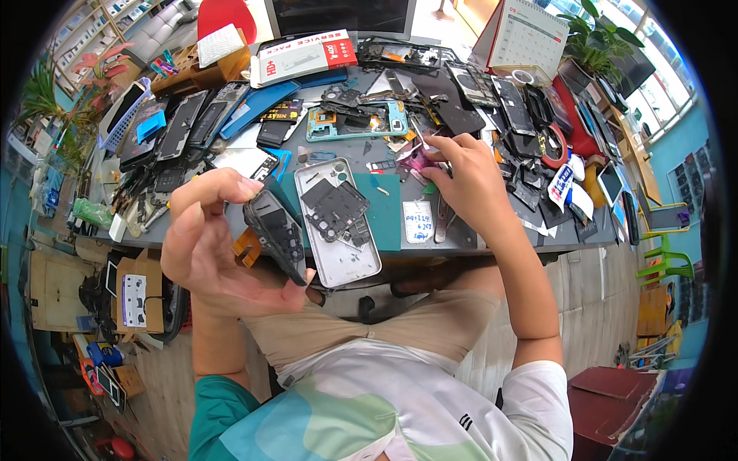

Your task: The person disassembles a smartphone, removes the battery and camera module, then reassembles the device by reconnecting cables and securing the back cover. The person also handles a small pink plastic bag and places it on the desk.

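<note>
My left hand [201, 257] holds a black phone part [274, 230] tilted on edge between thumb and fingers, above the front edge of the bench. A brown-orange flex cable [247, 246] hangs from that part. Beside it lies a pale phone back cover [350, 270] with black plastic pieces [336, 207] and small bits in it, partly on a teal mat [390, 211]. Over the clutter to the right, my right hand [467, 175] has thumb and fingertips pinched together near a pink item [416, 160]. What they grip is too small to tell. Metal tweezers [441, 219] lie below that hand.
A teal phone frame [315, 129] lies behind the cover. Phones and parts are piled left and right, with a red tape roll [555, 147] on the right. A white-and-red box [304, 59], a monitor [342, 17] and a desk calendar [526, 38] stand at the back.
</note>
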`<act>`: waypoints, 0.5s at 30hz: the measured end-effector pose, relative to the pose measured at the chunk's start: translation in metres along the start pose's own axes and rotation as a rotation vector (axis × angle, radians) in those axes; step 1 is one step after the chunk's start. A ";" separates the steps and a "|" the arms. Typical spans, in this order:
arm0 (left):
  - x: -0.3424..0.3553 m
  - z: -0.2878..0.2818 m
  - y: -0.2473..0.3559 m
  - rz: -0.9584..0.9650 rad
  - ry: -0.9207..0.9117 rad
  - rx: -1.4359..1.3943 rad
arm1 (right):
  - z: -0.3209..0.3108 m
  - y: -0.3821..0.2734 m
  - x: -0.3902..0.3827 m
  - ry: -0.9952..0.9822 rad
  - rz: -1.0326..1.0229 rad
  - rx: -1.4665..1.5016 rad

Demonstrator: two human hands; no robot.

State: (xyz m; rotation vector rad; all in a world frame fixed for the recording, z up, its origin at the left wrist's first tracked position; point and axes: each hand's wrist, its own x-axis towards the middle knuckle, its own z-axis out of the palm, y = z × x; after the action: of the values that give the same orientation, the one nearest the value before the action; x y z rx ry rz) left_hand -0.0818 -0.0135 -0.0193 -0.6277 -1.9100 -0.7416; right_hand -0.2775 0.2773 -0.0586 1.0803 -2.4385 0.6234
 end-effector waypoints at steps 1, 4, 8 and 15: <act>0.001 0.000 0.001 0.002 -0.002 0.001 | 0.001 -0.001 0.000 0.009 -0.007 0.002; 0.002 0.001 0.001 0.009 -0.007 -0.004 | -0.001 -0.001 0.000 0.062 -0.080 -0.015; 0.001 0.002 0.000 -0.008 -0.009 0.029 | -0.002 0.006 0.006 0.203 -0.153 -0.046; 0.006 0.004 0.002 0.015 -0.026 0.040 | -0.016 0.003 0.010 0.061 -0.059 -0.011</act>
State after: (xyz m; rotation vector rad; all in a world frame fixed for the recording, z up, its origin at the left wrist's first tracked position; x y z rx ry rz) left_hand -0.0855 -0.0091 -0.0147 -0.6285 -1.9369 -0.6878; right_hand -0.2828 0.2816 -0.0411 1.1085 -2.3466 0.6142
